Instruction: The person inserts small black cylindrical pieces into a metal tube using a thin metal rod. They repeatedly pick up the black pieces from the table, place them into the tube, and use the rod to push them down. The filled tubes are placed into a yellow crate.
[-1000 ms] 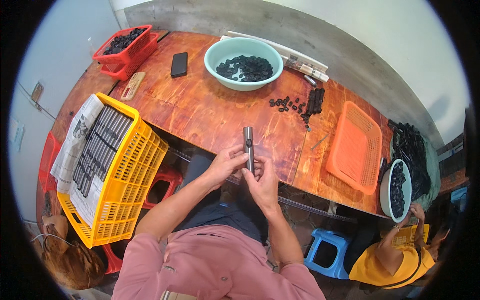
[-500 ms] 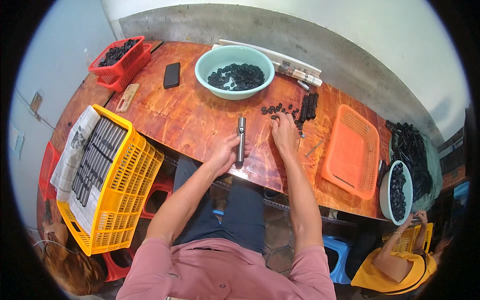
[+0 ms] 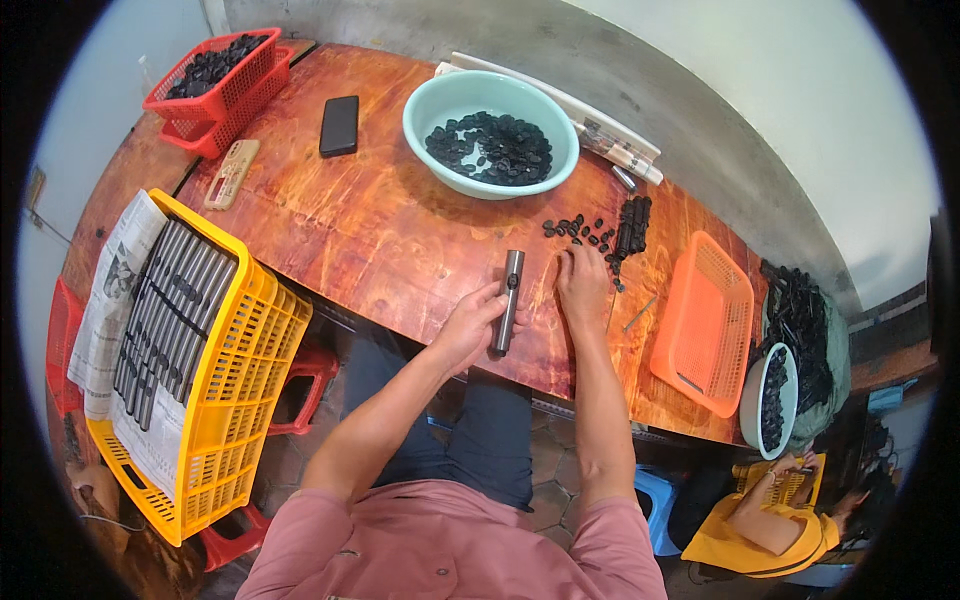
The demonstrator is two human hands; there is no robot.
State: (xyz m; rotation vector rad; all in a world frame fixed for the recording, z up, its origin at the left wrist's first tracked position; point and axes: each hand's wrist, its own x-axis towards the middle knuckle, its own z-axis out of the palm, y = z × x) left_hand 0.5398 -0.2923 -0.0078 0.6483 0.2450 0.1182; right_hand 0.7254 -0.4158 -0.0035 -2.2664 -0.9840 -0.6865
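My left hand [image 3: 474, 326] is closed round a grey metal tube [image 3: 508, 305]. The tube stands nearly upright in the picture, with a round hole in its side near the top end. To its right, my right hand [image 3: 583, 287] is low over the table, fingers curled and close together. Whatever its fingertips pinch, if anything, is hidden. Just beyond those fingers lie several loose small black oval pieces [image 3: 578, 226]. Beside them is a bundle of dark ridged rods or stacked pieces [image 3: 633, 226].
A pale green basin [image 3: 420, 135] of black pieces stands beyond my hands. An orange basket [image 3: 745, 290] is at right, near a second basin [image 3: 790, 400]. At left are a yellow crate [image 3: 235, 400] holding metal tubes, red baskets [image 3: 235, 115] and a phone [image 3: 339, 126]. A co-worker's yellow garment [image 3: 750, 545] shows lower right.
The whole view has shifted a little. My right hand has drawn slightly back toward me from the loose black pieces. My left hand keeps its hold on the metal tube.
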